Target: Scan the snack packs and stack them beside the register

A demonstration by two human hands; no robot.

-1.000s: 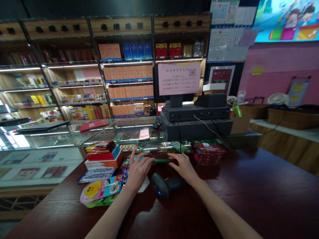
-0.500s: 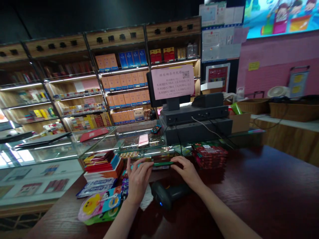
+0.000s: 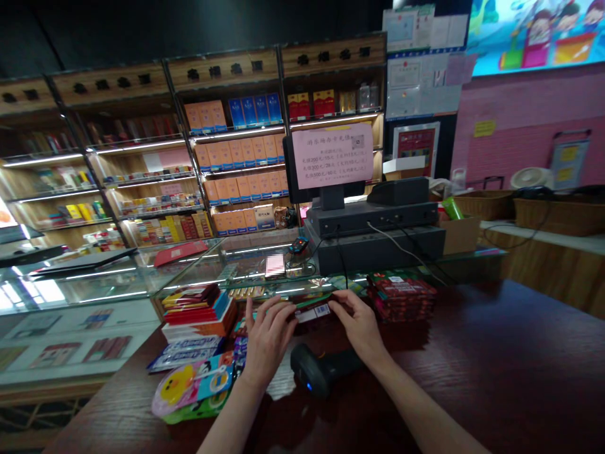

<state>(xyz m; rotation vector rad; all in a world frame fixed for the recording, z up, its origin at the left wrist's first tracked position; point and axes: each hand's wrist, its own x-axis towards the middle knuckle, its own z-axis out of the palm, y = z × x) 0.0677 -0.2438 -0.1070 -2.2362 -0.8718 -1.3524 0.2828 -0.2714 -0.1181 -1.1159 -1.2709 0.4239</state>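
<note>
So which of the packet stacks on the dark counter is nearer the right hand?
The dark red stack, just right of the right hand. The red-and-blue stack lies past the left hand, on the counter's left side.

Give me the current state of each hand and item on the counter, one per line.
left hand: fingers gripping the packet's left end
right hand: fingers gripping its right end
packet: held above the counter, barcode side toward the camera
scanner: lying on the dark counter, blue light on
red packs: stacked, untouched
</note>
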